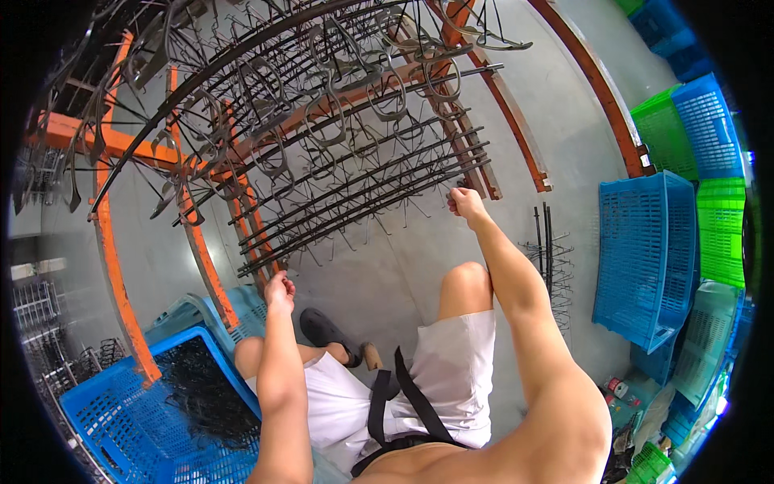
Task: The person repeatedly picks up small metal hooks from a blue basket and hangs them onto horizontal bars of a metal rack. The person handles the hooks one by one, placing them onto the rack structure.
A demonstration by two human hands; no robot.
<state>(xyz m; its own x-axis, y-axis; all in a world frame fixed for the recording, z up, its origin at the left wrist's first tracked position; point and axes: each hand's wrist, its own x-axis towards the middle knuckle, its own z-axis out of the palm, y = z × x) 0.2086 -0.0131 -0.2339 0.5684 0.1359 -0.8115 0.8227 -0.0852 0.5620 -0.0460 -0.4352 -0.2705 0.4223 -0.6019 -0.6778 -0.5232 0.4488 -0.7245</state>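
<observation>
My left hand (280, 290) is curled closed just below the left end of the lowest black rods (371, 202). Out to the right, my right hand (465, 202) is closed too, just under the right part of the same rods. Whatever either hand may hold is hidden or too small to make out. Thin wire hooks hang from the rods, which lie across an orange metal rack (250, 211). Above them, several bent dark metal pieces with loops (326, 113) hang on a curved bar.
At lower left, a blue plastic basket (121, 427) holds a dark tangle of thin wires (211, 395). Blue crates (637, 258) and green crates (720, 230) stack along the right. More hooked rods (550, 250) lie on the floor beside my right forearm. Orange posts (597, 81) stand at upper right.
</observation>
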